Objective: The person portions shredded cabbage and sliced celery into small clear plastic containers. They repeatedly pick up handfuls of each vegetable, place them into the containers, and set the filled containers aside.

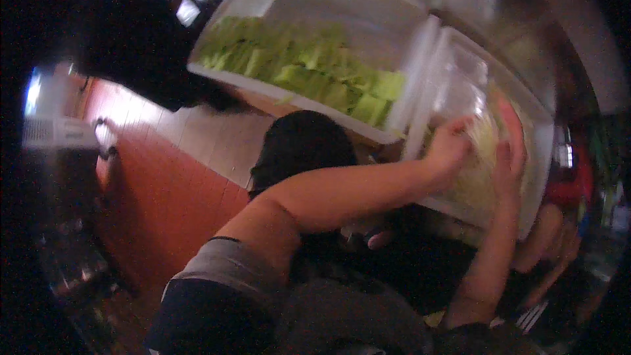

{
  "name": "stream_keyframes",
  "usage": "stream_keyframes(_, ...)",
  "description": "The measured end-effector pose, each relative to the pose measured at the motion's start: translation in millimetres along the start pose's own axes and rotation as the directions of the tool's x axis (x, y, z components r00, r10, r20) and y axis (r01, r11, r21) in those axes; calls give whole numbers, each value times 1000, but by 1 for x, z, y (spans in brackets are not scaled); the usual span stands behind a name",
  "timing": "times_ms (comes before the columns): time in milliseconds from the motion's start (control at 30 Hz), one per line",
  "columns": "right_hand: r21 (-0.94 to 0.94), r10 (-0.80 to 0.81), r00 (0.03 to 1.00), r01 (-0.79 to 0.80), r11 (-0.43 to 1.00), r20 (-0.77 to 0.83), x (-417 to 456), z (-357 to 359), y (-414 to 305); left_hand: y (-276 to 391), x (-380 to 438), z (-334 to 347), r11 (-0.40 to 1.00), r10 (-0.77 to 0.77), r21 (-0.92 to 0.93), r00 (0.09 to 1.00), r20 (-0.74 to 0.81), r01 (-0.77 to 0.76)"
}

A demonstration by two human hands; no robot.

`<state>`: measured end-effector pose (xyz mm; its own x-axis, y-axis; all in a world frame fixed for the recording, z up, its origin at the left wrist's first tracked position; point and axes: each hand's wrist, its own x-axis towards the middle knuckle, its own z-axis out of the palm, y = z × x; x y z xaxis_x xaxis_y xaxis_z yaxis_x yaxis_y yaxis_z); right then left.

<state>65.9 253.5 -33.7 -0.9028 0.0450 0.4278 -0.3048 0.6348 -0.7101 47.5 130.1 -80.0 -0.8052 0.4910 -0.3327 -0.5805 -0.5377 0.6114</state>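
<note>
Both of my hands are inside a white plastic tub (pixel 540 177) at the right, over a mass of pale, thin shreds, likely cut vegetable. My left hand (pixel 451 145) has its fingers curled at the left side of a pale bunch (pixel 483 140). On the bunch's other side is my right hand (pixel 510 153), its fingers long and partly spread. Motion blur hides whether either hand grips the bunch. Clear plastic containers or wrap (pixel 461 79) lie at the tub's far end, just beyond my left hand.
A larger white tub (pixel 236 75) with cut green leaves (pixel 315 74) adjoins on the left. Another person's hand, or possibly a foot, shows blurred at the lower right (pixel 549 241). Red and pale flooring (pixel 157 192) lies at the left, near a wheeled or metal-legged object (pixel 104 138).
</note>
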Motion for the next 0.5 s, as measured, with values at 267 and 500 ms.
stream_keyframes(267, -477, -244, 821, 513, 714, 517, 85, 51, -59, -26, 8, -3, 995, -88, 47, 996, -30, 89)
stream_keyframes(500, -86, -383, 330, 842, 532, 862, 147, 237, -55, -27, 10, 9, 965, 221, 147, 975, -21, -216)
